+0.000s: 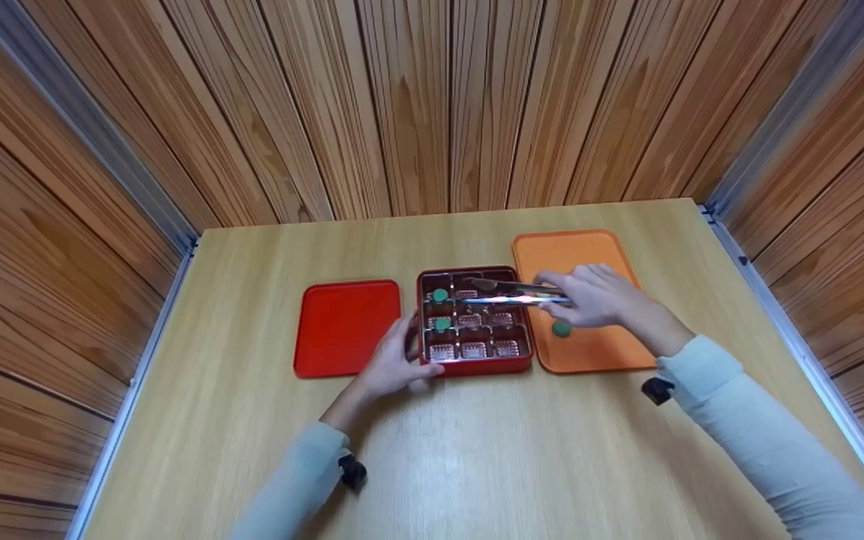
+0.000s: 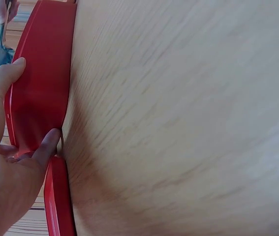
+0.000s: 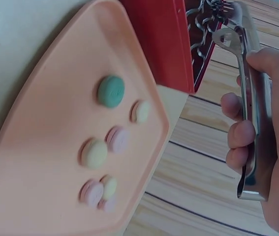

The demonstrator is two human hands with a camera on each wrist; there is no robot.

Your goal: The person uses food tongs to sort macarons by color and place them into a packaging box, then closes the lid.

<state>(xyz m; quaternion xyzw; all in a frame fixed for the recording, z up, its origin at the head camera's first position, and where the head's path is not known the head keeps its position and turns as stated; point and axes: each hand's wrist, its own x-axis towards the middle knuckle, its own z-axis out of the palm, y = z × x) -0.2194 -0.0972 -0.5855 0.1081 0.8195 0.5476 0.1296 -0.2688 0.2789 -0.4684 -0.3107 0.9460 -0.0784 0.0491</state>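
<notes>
My left hand [image 1: 393, 361] grips the near left corner of a dark red box [image 1: 477, 366], thumb at its front rim and fingers along its side. The box is divided into several compartments by a clear-ribbed insert. Two green macarons [image 1: 441, 324] sit in its left column, in the far and middle compartments. My right hand [image 1: 589, 295] holds metal tongs [image 3: 257, 123] by the arms, their tips over the box's far part. No macaron shows between the tips. Below that hand, a green macaron [image 3: 111, 91] lies on an orange tray [image 1: 597, 356].
Several pink and pale yellow macarons [image 3: 94, 153] also lie on the orange tray, right of the box. A flat red tray or lid [image 1: 346, 330] rests left of the box. Wood-patterned walls [image 1: 402, 112] enclose the light wooden table [image 1: 462, 457] at the back and sides.
</notes>
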